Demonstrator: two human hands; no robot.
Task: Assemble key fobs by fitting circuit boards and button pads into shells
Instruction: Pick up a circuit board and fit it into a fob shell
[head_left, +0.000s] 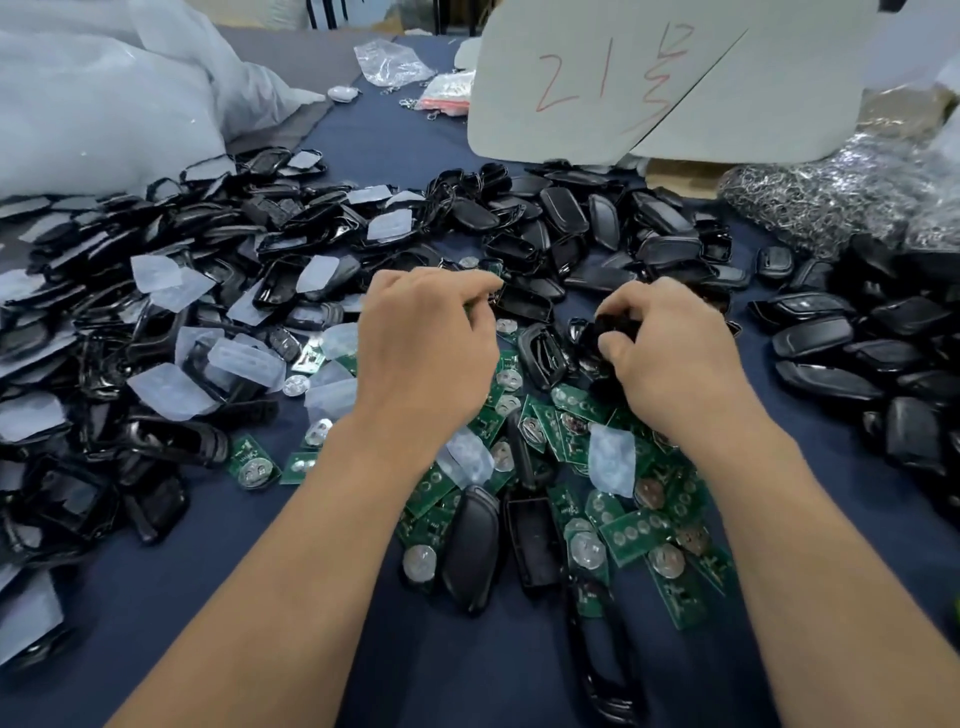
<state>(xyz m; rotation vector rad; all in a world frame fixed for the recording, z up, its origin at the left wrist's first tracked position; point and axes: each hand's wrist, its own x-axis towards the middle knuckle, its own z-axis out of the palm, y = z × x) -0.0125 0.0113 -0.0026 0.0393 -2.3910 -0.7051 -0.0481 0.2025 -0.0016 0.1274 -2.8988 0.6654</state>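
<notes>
My right hand (670, 353) grips a black key fob shell (613, 330), fingers curled round it above the table's middle. My left hand (426, 332) hovers beside it with fingers curled; its fingertips reach down among black shells and a green circuit board (493, 270), and what they pinch is hidden. Green circuit boards (628, 530) with round silver battery clips lie heaped under and in front of both hands. Translucent button pads (244, 358) are mixed with black shell frames (156, 322) in the pile on the left.
Black shell halves (597, 223) are piled at the back and closed shells (831, 338) on the right. A heap of metal key rings (831, 192) lies at the far right. A white board with red writing (649, 78) stands behind. White plastic bags (104, 93) fill the back left. Dark blue cloth (218, 561) covers the table.
</notes>
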